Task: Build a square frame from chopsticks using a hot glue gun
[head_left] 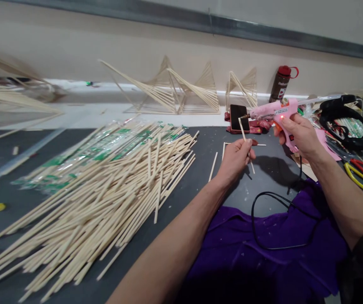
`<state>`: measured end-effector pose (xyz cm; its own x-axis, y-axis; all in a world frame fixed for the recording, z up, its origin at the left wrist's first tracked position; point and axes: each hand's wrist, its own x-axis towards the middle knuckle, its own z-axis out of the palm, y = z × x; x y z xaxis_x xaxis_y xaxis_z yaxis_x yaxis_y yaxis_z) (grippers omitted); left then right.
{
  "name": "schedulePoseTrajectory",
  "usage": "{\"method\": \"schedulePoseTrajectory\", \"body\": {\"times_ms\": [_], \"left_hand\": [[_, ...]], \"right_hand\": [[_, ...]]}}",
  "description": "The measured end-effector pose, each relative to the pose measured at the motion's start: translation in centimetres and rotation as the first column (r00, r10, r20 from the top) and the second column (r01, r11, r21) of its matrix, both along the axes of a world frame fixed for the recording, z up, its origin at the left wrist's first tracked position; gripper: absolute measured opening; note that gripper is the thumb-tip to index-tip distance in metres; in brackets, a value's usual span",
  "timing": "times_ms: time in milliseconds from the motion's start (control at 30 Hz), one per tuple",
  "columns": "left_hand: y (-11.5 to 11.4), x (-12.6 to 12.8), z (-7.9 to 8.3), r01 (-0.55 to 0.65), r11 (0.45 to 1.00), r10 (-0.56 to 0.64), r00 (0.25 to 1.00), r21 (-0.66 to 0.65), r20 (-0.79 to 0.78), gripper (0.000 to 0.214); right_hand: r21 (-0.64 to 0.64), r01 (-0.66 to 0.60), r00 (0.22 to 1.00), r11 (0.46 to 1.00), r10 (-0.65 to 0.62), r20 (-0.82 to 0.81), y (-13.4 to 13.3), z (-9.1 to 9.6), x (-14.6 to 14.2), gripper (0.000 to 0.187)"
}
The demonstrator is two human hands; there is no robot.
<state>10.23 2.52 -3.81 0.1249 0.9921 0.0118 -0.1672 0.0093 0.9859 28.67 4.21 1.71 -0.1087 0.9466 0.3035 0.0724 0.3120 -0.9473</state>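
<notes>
Head view. Landmark: the loose pile of sticks (115, 202) on the counter (205, 143).

My left hand (237, 158), right of the pile, pinches one thin stick (241, 127), fingers close together, its top end angled up. My right hand (300, 131), further right of the pile, is wrapped round a pink glue gun (272, 110), small light glowing; nozzle at the stick's top end. Touching or just short, and whether glue is out, I can't tell.

Done, by the look of it: twisted stick frames (197, 95) standing beyond the pile, a longer one and a smaller one to its right; another sits far left, blurred.

Unfinished, I'd judge: the piece in hand, at its gluing step. Right of the pile, partly behind my left hand, sticks meet in a corner; joined or merely laid so, unclear. A short stick (213, 166) lies separate nearby.

Unused: the whole pile, plus plastic packs (93, 147) against its far side.
</notes>
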Motion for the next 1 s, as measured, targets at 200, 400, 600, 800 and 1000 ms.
{"method": "schedulePoseTrajectory", "body": {"times_ms": [200, 400, 600, 800, 1000], "left_hand": [[0.03, 0.0, 0.06, 0.015, 1.0, -0.015, 1.0, 0.009, 0.003, 0.027], [0.17, -0.07, -0.15, 0.015, 1.0, -0.015, 1.0, 0.004, -0.026, 0.028], [0.07, -0.04, -0.16, 0.026, 1.0, -0.025, 0.999, 0.016, -0.031, 0.028], [0.06, 0.0, -0.11, 0.014, 1.0, -0.014, 0.999, 0.008, -0.048, 0.028], [0.15, -0.02, -0.17, 0.012, 1.0, -0.011, 0.999, 0.01, -0.042, 0.027]], "right_hand": [[0.01, 0.051, 0.999, 0.999, -0.051, 0.007, 0.12, -0.14, -0.01, 0.042], [-0.021, 0.069, 0.996, 0.997, -0.068, 0.05, 0.33, -0.3, -0.1, 0.043], [-0.013, 0.062, 0.996, 0.998, -0.061, 0.059, 0.38, -0.41, -0.19, 0.044], [-0.019, 0.048, 0.996, 0.999, -0.046, 0.072, 0.42, -0.49, -0.09, 0.043], [-0.017, 0.052, 0.994, 0.999, -0.05, 0.095, 0.38, -0.43, -0.16, 0.041]]}}
